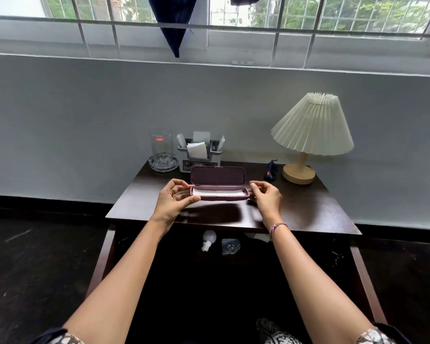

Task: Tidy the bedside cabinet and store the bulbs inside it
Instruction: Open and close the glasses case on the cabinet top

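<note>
An open purple case (219, 193) is held just above the cabinet (308, 209), its left end gripped by the left hand (174, 202) and its right end pinched by the right hand (267, 197), with the fingers of both curled. A white bulb (208, 238) is seen lying inside the cabinet, beside what may be a clear bulb (230, 246). A lamp (310, 125), a glass (161, 145) and an organiser (199, 155) are set along the back.

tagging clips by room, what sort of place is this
Probably a bedroom: a dark bedside cabinet carries a pleated table lamp and a glass, below a barred window.
</note>
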Action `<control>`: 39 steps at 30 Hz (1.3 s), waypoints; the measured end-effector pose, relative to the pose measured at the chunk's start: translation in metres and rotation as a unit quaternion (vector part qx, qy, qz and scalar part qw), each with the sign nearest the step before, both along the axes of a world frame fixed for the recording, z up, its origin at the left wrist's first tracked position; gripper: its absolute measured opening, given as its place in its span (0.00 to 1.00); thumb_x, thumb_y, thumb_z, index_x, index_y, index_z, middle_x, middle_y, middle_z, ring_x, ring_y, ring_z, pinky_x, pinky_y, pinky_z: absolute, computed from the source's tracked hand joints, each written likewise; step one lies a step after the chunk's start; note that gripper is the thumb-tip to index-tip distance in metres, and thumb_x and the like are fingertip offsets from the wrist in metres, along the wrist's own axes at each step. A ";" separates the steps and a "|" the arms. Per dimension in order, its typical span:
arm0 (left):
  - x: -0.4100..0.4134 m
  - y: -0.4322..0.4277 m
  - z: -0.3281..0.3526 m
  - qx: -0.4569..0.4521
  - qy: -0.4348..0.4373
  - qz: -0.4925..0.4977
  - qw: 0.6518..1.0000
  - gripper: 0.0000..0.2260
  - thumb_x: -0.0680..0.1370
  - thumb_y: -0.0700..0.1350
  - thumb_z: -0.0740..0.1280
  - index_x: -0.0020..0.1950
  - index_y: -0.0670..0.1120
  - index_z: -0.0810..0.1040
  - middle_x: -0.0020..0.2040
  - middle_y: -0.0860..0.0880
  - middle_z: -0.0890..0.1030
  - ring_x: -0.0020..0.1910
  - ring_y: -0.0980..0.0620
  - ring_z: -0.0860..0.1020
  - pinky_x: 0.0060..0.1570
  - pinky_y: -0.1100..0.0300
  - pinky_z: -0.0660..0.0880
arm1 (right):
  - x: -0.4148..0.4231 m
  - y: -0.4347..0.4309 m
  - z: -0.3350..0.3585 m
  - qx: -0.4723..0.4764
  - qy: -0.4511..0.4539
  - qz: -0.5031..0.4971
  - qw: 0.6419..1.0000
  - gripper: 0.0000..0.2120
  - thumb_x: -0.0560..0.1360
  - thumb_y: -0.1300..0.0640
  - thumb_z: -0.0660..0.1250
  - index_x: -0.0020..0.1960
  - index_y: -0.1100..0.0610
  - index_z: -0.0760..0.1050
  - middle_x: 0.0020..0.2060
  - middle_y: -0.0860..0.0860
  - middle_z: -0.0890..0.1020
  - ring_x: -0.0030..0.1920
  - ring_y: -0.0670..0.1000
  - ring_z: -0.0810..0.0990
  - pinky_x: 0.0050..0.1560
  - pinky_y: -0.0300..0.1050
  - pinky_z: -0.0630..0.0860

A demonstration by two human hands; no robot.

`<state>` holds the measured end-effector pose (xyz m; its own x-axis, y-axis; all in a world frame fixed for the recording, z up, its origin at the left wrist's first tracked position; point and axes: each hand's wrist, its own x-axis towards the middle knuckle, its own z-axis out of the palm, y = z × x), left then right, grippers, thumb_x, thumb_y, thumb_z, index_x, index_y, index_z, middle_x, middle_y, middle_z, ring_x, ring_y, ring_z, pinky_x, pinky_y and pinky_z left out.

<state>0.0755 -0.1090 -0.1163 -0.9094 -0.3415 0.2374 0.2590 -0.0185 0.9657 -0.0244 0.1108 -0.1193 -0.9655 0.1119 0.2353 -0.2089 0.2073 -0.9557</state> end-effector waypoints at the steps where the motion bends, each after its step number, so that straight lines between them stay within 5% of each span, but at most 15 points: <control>1: 0.000 0.000 0.000 -0.001 0.000 0.000 1.000 0.17 0.66 0.28 0.73 0.44 0.46 0.72 0.48 0.46 0.81 0.42 0.61 0.82 0.42 0.71 0.76 | -0.001 -0.001 0.001 0.017 0.000 -0.012 1.000 0.07 0.75 0.59 0.68 0.47 0.61 0.82 0.32 0.48 0.81 0.29 0.38 0.79 0.32 0.30 0.75; 9: -0.002 -0.002 -0.002 -0.010 0.004 -0.004 1.000 0.19 0.65 0.29 0.75 0.44 0.47 0.71 0.49 0.46 0.81 0.44 0.56 0.82 0.44 0.69 0.77 | -0.044 0.013 0.026 0.271 0.072 -0.159 0.947 0.09 0.74 0.52 0.67 0.46 0.57 0.82 0.45 0.59 0.84 0.47 0.60 0.81 0.43 0.48 0.76; 20: -0.006 -0.003 -0.006 -0.017 0.010 -0.012 1.000 0.19 0.64 0.30 0.76 0.43 0.47 0.71 0.49 0.45 0.81 0.43 0.58 0.83 0.43 0.69 0.76 | -0.104 0.020 0.032 0.443 -0.017 -0.168 0.881 0.21 0.72 0.44 0.68 0.53 0.63 0.79 0.52 0.62 0.79 0.56 0.63 0.76 0.48 0.50 0.75; 29: -0.004 0.000 -0.002 -0.019 0.005 -0.005 1.000 0.19 0.65 0.28 0.74 0.43 0.45 0.69 0.50 0.43 0.80 0.42 0.56 0.82 0.43 0.68 0.77 | -0.110 0.024 0.044 0.400 -0.043 -0.166 0.900 0.19 0.68 0.45 0.72 0.43 0.62 0.80 0.42 0.61 0.81 0.47 0.62 0.80 0.39 0.43 0.69; 39: -0.003 0.000 -0.001 -0.017 0.004 -0.015 1.000 0.19 0.65 0.28 0.74 0.43 0.45 0.69 0.49 0.44 0.80 0.42 0.57 0.83 0.43 0.68 0.77 | -0.106 0.019 0.035 0.418 -0.055 -0.143 0.896 0.13 0.70 0.55 0.73 0.48 0.63 0.80 0.48 0.62 0.82 0.51 0.63 0.80 0.42 0.45 0.70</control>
